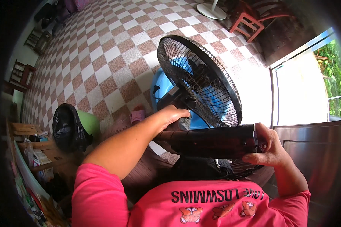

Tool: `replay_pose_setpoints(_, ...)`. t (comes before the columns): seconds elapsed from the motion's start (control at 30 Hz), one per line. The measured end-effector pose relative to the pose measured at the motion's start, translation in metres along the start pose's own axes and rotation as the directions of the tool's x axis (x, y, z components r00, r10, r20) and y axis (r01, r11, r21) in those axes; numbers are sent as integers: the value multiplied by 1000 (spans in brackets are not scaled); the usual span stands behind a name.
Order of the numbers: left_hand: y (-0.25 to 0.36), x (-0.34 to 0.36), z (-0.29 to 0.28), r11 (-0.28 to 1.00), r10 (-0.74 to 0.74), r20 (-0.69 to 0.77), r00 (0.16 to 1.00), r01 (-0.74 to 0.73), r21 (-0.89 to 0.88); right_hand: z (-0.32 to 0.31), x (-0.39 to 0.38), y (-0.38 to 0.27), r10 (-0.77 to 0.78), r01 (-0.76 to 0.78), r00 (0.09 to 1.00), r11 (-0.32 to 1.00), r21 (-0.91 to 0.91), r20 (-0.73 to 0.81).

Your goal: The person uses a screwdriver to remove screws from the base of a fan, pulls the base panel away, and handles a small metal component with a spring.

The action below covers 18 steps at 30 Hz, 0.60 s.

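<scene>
A black electric fan [236, 99] with a round wire cage leans across my lap, its head tilted away from me. Joined to it or lying against it is a long, glossy black housing [212, 140]; the joint is hidden. My right hand [267, 145] grips the right end of this housing, thumb on the near side. Closed at the fan's neck, just behind the cage, is my left hand [173, 115]. A small greyish patch shows under its fingertips, too unclear to name. Beneath the fan stands a blue basin [158, 81], partly seen through the wires.
To the left stands a green bin [88, 123] lined with a black bag [66, 130]. A wooden shelf [41, 145] with assorted items is at the lower left. Checkered tiles [113, 55] cover the floor. A reddish chair [248, 26] stands far right, near a bright doorway [297, 92].
</scene>
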State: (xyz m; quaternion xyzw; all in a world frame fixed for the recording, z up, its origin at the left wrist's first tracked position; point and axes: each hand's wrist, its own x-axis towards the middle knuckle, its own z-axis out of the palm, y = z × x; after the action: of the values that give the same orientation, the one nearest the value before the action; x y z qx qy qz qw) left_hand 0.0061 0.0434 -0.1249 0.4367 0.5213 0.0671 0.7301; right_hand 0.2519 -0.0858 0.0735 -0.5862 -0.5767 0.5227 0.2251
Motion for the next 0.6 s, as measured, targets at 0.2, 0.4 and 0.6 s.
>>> replay_pose_setpoints(0.2, 7, -13, 5, 1000, -7, -34, 999, 7, 0, -11, -7, 7, 3, 1, 998, 999, -53, 66)
replay_pose_setpoints(0.4, 2, -17, 3, 996, 77, -78, 994, -74, 42, -11, -8, 11, -90, 90, 994, 996, 0, 68)
replay_pose_setpoints(0.6, 0, -20, 5, 993, 117, -190, 975, -112, 34, -18, -13, 8, -122, 141, 984, 979, -146, 131)
